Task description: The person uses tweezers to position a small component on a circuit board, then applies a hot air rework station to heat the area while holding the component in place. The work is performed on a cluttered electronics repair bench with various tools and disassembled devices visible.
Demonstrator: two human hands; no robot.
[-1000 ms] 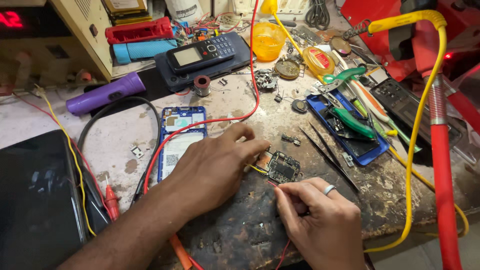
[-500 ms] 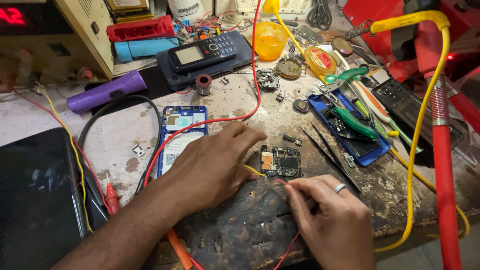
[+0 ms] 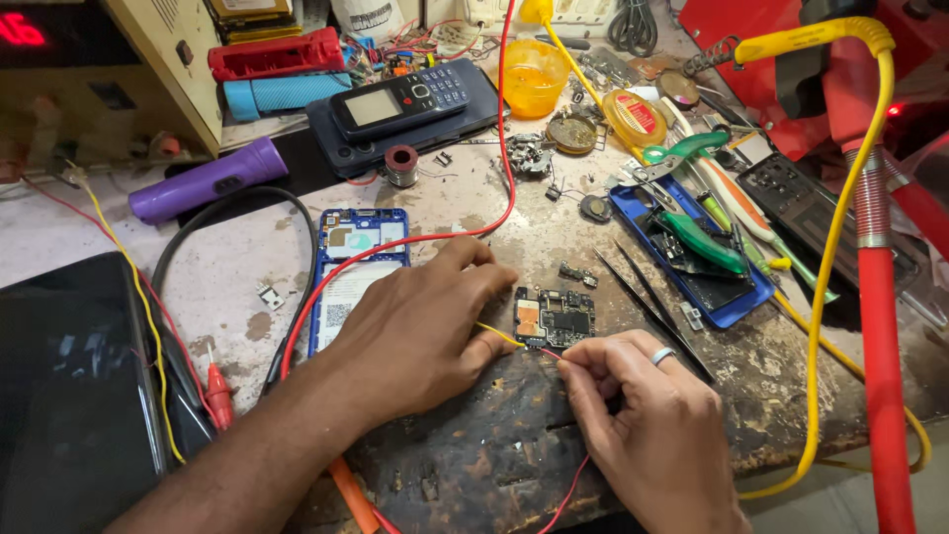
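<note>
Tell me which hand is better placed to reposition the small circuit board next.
Probably the left. The left hand lies flat beside the circuit board, fingertips at its edge on a yellow wire. The right hand is pinching a red wire just below it.

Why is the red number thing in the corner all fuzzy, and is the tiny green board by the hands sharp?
In the head view, the red display glows and smears in the dim top-left corner; the small circuit board looks fairly sharp under even light; the left hand and right hand cast only soft shadows; the dark tablet screen shows faint glare.
</note>
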